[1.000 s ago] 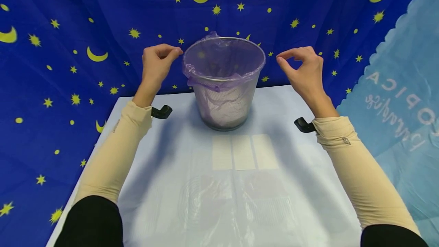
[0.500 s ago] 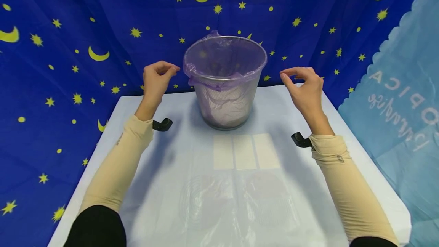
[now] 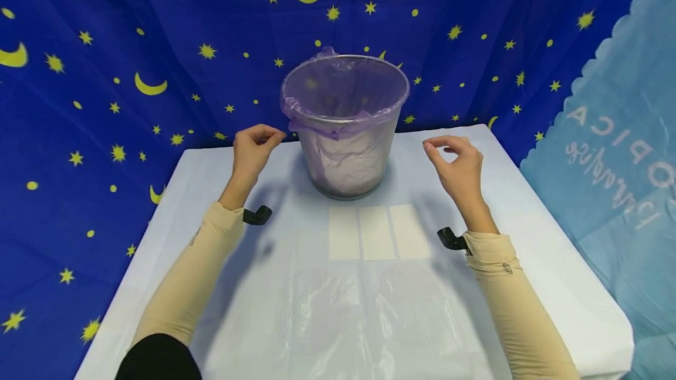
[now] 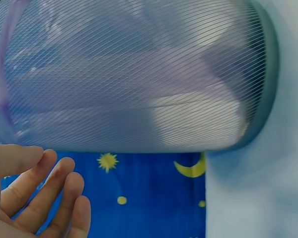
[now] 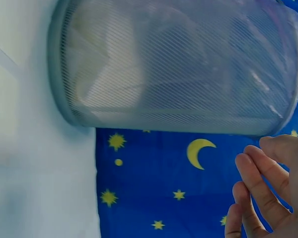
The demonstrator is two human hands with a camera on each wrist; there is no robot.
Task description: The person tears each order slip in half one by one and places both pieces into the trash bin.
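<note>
A silver mesh wastebasket (image 3: 345,172) stands upright at the back of the table. A thin purple bag (image 3: 338,129) lines it and folds out over the rim. My left hand (image 3: 250,157) hovers to the left of the basket, thumb close to the fingertips and nothing between them. To the right, my right hand (image 3: 458,166) hangs in the air in much the same loose shape, holding nothing. Both wrist views show the mesh side (image 4: 139,84) just beyond relaxed, slightly bent fingers (image 5: 258,183), with space between hand and basket.
In front of the basket, three pale rectangles (image 3: 377,233) lie side by side on the white tabletop (image 3: 253,309). Nearer, clear glossy sheeting (image 3: 364,309) reflects the light. A blue star-and-moon curtain (image 3: 211,16) hangs behind, and a light blue cloth (image 3: 623,151) hangs at the right.
Both hands have lowered from rim height to beside the basket's wall, and drawn slightly inward over the last half second. The basket and pale rectangles have stayed in place.
</note>
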